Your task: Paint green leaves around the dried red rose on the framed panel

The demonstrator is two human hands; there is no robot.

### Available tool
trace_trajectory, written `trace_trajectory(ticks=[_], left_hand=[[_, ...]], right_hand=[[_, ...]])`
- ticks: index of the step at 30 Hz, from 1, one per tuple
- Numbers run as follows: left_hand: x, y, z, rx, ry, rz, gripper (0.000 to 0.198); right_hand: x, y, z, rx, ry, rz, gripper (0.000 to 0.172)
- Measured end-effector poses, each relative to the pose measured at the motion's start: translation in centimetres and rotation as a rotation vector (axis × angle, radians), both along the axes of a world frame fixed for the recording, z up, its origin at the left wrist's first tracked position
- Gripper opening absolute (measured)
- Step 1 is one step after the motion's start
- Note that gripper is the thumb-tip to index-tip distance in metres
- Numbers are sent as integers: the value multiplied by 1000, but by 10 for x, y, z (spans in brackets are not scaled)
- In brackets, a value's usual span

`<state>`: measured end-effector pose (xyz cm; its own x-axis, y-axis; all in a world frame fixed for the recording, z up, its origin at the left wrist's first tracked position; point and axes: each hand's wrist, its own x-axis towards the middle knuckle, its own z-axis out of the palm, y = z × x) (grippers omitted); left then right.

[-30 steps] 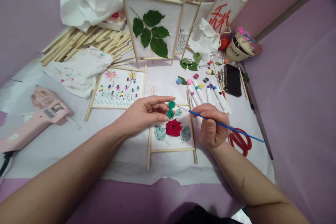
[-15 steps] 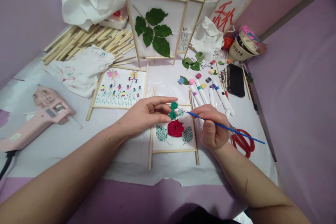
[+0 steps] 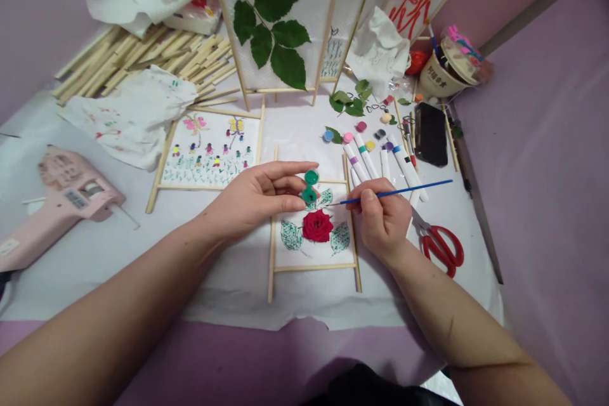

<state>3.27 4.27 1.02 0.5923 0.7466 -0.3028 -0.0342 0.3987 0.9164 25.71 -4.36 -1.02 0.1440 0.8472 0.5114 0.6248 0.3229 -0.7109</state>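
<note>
My left hand pinches a small green paint pot with its lid flipped up, above the top of a framed picture. In my right hand is a thin blue paintbrush, its tip pointing left, just above the paper near the upper leaf. The picture has a red rose in its middle and green-dabbed leaves around it. Thin wooden sticks form its frame. Part of the picture's top is hidden behind the pot and my left fingers.
Left lies a pink glue gun; behind it are a stained cloth and wooden sticks. A framed leaf panel stands at the back. To the right are markers, red scissors, a phone and a paper cup.
The brush has moved from beside the paint pot down to the paper, and its handle now tilts up to the right. The pot is slightly left of where it was in view.
</note>
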Motion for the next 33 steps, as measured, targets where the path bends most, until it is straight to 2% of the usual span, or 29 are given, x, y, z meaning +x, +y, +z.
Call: trace_trajectory(ticks=[13,33], left_hand=[[1,0,1,-16,-8,20,55],[1,1,2,2,9,14,55]], right_hand=[[-2,4,1,-36,-26,39,30],[0,5,0,-16,-121,-21,26]])
